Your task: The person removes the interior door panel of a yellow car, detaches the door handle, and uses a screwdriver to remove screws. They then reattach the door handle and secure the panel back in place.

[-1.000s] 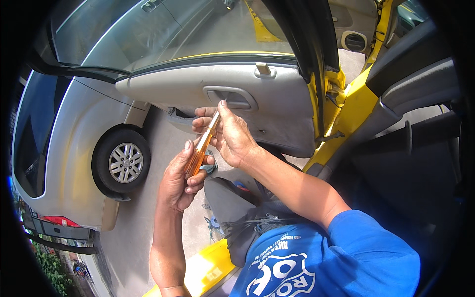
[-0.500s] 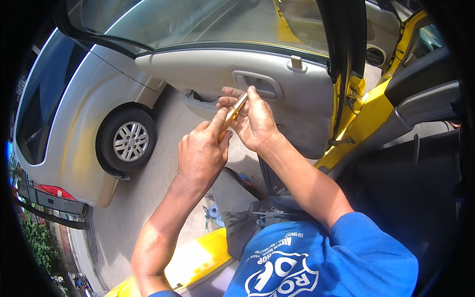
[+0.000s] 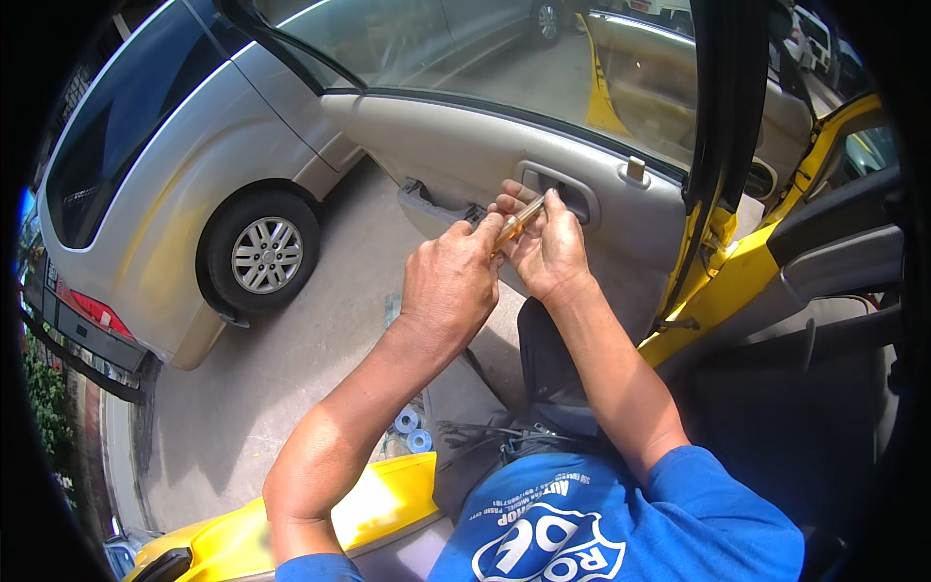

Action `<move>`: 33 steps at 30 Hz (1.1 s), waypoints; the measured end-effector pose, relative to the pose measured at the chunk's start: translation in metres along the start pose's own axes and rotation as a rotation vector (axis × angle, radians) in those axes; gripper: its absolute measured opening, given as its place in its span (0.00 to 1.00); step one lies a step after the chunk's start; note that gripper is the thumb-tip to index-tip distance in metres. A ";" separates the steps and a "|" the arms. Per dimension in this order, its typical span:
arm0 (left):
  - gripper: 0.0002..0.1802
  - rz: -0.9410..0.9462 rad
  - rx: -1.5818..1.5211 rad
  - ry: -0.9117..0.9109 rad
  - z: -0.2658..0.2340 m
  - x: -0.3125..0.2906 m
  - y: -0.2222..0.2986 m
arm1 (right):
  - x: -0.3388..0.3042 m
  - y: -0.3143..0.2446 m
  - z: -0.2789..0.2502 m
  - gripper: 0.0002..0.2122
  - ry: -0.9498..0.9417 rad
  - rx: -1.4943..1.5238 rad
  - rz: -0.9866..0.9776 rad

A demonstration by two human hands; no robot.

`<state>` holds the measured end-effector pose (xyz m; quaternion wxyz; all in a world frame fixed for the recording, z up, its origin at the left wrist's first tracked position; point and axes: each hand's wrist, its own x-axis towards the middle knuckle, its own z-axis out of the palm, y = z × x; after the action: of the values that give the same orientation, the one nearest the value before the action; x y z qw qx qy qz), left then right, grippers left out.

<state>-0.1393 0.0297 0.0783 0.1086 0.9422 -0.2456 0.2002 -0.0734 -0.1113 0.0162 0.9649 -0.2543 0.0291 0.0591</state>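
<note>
Both hands meet in front of the open car door over a slim screwdriver-like tool (image 3: 521, 221) with an amber, see-through handle and a shiny metal end. My left hand (image 3: 448, 276) is closed around the handle end, which its fingers mostly cover. My right hand (image 3: 553, 254), palm turned up, pinches the metal end between thumb and fingers. The tool slants up to the right. Just behind my right hand is the inner door handle recess (image 3: 579, 199) in the grey door panel (image 3: 456, 136). The very tip of the tool is hard to make out.
A silver van (image 3: 175, 242) with its rear wheel (image 3: 262, 252) stands close on the left. The yellow door frame (image 3: 718, 281) and dark car interior lie to the right. Blue rolls (image 3: 412, 430) sit on the ground near a yellow car panel (image 3: 388, 500).
The view has shifted, so the door and both hands sit farther right in it. Both hands keep hold of the tool, which now slants flatter.
</note>
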 end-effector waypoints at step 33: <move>0.08 -1.120 -1.172 -0.236 0.152 -0.115 -0.035 | -0.099 0.015 -0.404 0.32 0.721 -1.565 0.054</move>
<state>-0.1636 0.0620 -0.1115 0.6407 0.7304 0.1869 -0.1450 -0.1841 -0.3077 -0.3341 0.4421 -0.8486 0.2907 0.0009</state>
